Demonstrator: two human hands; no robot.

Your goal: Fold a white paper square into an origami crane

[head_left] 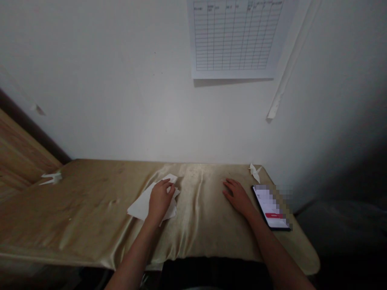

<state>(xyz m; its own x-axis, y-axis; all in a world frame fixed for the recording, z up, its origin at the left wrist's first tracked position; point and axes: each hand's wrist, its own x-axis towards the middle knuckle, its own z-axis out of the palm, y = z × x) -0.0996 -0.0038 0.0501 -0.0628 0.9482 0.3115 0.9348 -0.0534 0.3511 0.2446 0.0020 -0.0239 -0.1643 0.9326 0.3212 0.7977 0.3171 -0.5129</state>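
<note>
Beneath the left hand (160, 199), its grip unclear, white papers (141, 204) overlap unevenly, the right hand (238, 197) spread loosely.

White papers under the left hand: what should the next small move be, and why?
Perhaps the left hand should slide one of the white papers free: it rests on them, while the right hand is over the satin cloth, holding nothing visible.

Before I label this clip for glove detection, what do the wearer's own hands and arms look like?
The left hand and right hand are ungloved, with slender fingers. Both forearms are slim, with no sleeve, watch or bracelet visible on them. Dark clothing shows between them. The picture is too dim to settle small details such as rings.
</note>
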